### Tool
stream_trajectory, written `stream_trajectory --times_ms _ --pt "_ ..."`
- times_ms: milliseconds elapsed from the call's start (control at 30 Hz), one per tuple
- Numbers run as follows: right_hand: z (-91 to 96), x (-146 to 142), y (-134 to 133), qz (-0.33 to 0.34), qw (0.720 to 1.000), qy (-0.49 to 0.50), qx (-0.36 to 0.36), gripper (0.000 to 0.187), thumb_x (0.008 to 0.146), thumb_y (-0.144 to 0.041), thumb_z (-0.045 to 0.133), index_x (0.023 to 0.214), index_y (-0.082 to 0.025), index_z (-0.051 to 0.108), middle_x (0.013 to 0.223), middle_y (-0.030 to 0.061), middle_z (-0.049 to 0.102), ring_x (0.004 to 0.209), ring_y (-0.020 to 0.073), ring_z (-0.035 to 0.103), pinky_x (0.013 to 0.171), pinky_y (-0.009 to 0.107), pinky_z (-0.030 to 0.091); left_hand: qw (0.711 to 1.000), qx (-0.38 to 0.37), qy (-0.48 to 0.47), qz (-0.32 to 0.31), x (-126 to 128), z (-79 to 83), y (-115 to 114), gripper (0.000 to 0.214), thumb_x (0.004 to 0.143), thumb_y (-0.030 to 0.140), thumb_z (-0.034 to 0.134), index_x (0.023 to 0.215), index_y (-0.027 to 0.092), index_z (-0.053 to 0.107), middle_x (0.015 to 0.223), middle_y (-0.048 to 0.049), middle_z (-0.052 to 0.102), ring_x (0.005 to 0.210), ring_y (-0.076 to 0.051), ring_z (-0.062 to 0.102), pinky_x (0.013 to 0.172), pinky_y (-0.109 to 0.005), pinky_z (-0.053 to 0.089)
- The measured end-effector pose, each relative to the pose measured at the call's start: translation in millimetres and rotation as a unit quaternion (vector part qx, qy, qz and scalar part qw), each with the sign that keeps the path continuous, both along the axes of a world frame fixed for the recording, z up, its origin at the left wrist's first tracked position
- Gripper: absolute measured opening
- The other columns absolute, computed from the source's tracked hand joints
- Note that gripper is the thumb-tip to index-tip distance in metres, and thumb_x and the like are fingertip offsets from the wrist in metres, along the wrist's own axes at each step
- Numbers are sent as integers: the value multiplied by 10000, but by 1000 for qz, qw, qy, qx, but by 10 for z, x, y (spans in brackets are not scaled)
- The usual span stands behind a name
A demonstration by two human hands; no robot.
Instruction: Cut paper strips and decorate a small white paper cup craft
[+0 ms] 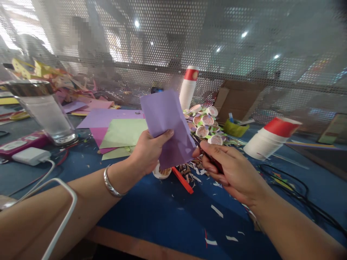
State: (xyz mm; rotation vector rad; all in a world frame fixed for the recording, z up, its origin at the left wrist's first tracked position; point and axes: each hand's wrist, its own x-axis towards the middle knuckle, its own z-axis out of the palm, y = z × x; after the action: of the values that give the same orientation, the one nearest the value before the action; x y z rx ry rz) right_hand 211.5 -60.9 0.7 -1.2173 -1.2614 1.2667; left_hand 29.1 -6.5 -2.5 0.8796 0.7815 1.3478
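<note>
At nine o'clock, purple, pink and pale-green paper sheets (124,133) lie overlapping on the blue bench (146,213). Our left hand (148,153) pinches a rectangular purple paper sheet (168,119) above the bench, gripping near the sheet's seven o'clock. At its four o'clock, our right hand (234,168) has its grip closed around what look like dark-handled scissors (216,163). We judge that trimming is in hand; the next move calls for steady paper and well-aligned blades.

A tumbler (47,113) stands left of the paper (169,115), a cup stack (267,142) right
</note>
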Motion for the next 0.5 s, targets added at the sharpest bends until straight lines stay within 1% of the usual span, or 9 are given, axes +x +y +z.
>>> stream_trajectory --times_ms 100,233,367,500 --pt "9 14 3 16 1000 7 -18 431 787 -600 797 799 -178 711 501 -96 411 371 33 245 366 205 109 1000 -16 -7 -10 1 18 -20 195 746 171 842 904 89 765 869 -92 772 756 -188 698 768 -337 589" --pt "21 12 4 23 999 7 -22 423 787 -593 795 773 -181 697 489 -99 399 365 30 235 364 203 109 999 -28 -9 -15 0 35 -21 163 731 161 843 859 101 762 832 -85 761 715 -178 687 730 -325 586" --pt "35 6 -3 19 1000 -3 -17 450 777 -625 783 748 -187 686 473 -101 384 360 35 217 354 211 93 1000 -20 1 5 -8 44 4 133 735 174 848 827 126 765 836 -80 764 721 -175 684 740 -317 577" --pt "48 -4 -8 17 1000 1 -23 482 752 -657 792 726 -191 672 469 -100 376 357 33 213 345 206 78 1000 -13 -12 13 -5 52 6 83 747 137 822 816 131 777 852 -68 776 760 -172 692 757 -295 573"
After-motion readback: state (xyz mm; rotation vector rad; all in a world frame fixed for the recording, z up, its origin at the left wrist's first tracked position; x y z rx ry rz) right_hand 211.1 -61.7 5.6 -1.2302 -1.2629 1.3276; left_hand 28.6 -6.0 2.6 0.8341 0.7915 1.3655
